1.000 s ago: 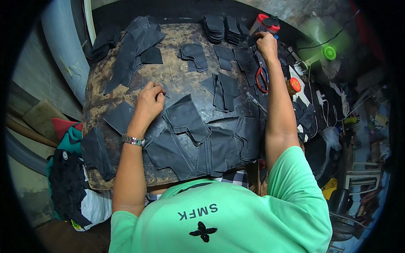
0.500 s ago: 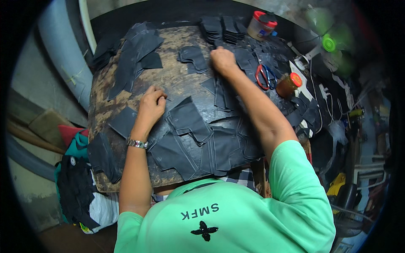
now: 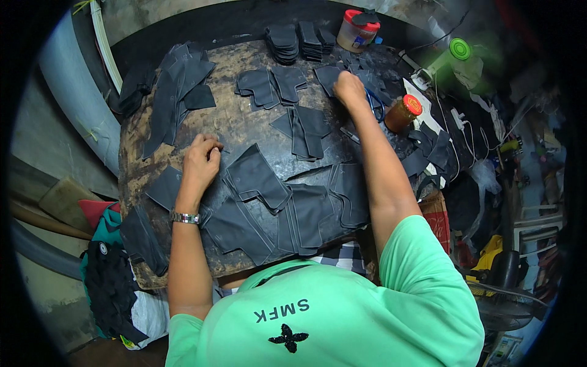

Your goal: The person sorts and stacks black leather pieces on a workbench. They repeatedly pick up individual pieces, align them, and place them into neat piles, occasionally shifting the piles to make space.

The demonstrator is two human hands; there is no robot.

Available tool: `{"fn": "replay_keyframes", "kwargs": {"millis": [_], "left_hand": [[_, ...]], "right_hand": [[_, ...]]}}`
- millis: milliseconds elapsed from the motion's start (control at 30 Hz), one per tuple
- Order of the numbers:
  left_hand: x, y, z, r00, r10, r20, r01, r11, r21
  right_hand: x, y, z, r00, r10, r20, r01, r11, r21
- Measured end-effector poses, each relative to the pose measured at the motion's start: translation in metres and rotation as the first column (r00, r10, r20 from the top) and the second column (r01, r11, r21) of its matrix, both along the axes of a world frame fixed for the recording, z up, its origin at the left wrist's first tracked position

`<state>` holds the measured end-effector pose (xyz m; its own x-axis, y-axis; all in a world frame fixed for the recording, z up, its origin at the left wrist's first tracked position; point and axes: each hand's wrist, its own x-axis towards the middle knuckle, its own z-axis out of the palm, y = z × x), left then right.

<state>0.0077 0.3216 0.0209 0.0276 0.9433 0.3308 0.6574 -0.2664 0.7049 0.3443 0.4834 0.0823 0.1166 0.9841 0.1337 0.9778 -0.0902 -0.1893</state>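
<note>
The right hand (image 3: 348,90), curled shut, is pressed on a dark leather piece (image 3: 330,76) far ahead; the left hand (image 3: 200,158) rests loosely curled, empty, on the tabletop (image 3: 244,131).

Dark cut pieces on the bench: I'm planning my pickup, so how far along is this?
Done: cut pieces sit in neat stacks at the far edge. In hand: the right hand presses on a piece by the scissors; the left hand rests on the bench. Left: many loose pieces near the person lie unstacked.
</note>
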Motion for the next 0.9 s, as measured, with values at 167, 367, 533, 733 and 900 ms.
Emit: {"fn": "replay_keyframes", "kwargs": {"millis": [167, 367, 533, 733, 900], "left_hand": [[-0.002, 0.002, -0.003, 0.999, -0.029, -0.027, 0.03, 0.999, 0.044], [0.001, -0.001, 0.004, 0.999, -0.026, 0.045, 0.026, 1.0, -0.004], [0.003, -0.001, 0.005, 0.997, -0.004, -0.073, 0.009, 0.998, 0.066], [-0.003, 0.005, 0.012, 0.998, 0.024, -0.053, -0.018, 0.994, 0.104], [0.002, 0.005, 0.041, 0.882, -0.095, 0.461, 0.088, 0.995, 0.038]], "right_hand": [[0.023, -0.005, -0.033, 0.997, 0.075, 0.028, -0.078, 0.991, 0.105], [0.014, -0.001, -0.042, 1.0, -0.005, -0.008, 0.007, 0.976, 0.218], [0.021, 0.013, -0.038, 0.968, 0.185, 0.169, -0.213, 0.963, 0.167], [0.02, 0.039, -0.034, 0.959, 0.259, 0.116, -0.277, 0.943, 0.185], [-0.021, 0.016, 0.017, 0.693, 0.424, -0.583, -0.254, 0.901, 0.352]]}}
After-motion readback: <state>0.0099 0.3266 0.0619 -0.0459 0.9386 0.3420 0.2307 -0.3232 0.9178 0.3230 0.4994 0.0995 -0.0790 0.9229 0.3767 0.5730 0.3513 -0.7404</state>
